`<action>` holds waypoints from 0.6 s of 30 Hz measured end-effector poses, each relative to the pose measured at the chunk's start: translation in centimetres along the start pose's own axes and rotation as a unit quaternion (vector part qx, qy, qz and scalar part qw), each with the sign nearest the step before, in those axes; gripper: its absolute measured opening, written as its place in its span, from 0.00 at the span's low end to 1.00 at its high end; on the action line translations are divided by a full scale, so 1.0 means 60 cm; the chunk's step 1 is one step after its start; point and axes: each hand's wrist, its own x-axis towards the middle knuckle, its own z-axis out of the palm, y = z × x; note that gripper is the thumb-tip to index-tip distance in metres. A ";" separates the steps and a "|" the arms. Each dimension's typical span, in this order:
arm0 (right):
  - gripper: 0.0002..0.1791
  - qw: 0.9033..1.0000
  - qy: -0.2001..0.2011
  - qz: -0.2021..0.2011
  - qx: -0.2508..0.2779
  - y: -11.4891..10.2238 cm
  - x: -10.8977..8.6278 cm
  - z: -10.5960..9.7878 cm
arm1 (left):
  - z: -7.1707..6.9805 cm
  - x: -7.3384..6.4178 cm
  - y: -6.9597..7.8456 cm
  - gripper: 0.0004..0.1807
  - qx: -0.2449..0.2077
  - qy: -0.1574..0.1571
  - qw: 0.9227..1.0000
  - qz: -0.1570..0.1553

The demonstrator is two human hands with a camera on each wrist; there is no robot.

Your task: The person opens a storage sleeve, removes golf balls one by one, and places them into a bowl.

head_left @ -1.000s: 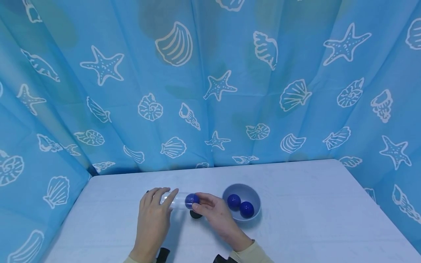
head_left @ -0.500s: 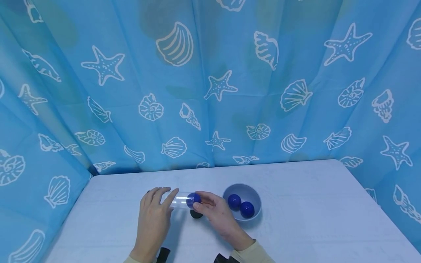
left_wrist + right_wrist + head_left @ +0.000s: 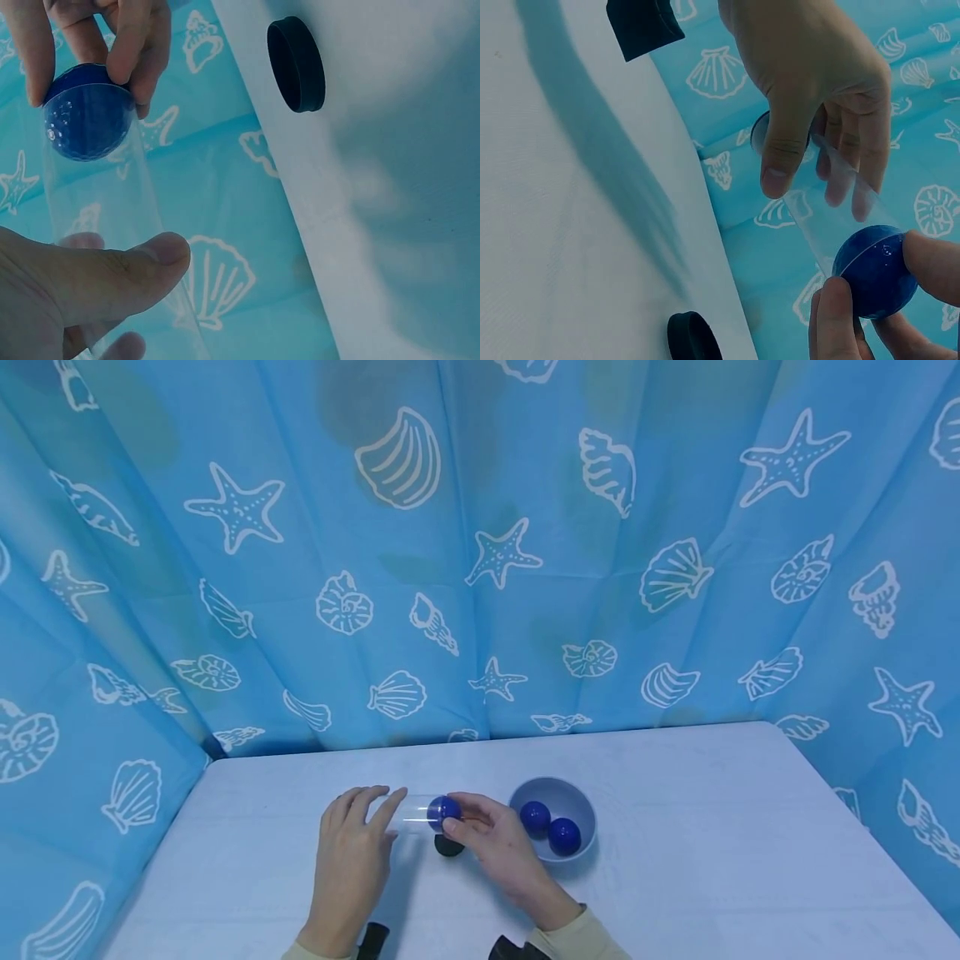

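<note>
A clear tube (image 3: pixel 411 814) lies sideways above the table, gripped by my left hand (image 3: pixel 348 843) between thumb and fingers. At its right end sits a shiny dark blue ball (image 3: pixel 442 814), pinched by the fingertips of my right hand (image 3: pixel 501 847). In the left wrist view most of the ball (image 3: pixel 86 124) is inside the tube, its outer part sticking out past the rim. The right wrist view shows the rim crossing the ball (image 3: pixel 881 281) and a dark edge at the tube's other end, near the left hand (image 3: pixel 810 82).
A black round cap (image 3: pixel 448 846) lies on the white table (image 3: pixel 712 860) below the tube. To the right of my right hand stands a grey-blue bowl (image 3: pixel 588 839) with two blue balls (image 3: pixel 564 837) in it. A blue seashell curtain (image 3: pixel 450 568) hangs behind and at the sides.
The ball and my right hand have shifted slightly to the right and away from me. My left hand keeps its hold on the tube almost in place.
</note>
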 end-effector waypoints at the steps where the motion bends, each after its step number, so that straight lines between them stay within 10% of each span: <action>1: 0.28 1.000 0.001 -0.001 -0.002 -0.001 -0.001 0.000 | 0.000 0.000 0.000 0.35 0.001 0.001 1.000 0.000; 18: 0.31 1.000 0.000 -0.020 -0.007 -0.013 -0.004 -0.011 | -0.001 0.001 0.000 0.34 0.000 -0.001 1.000 -0.019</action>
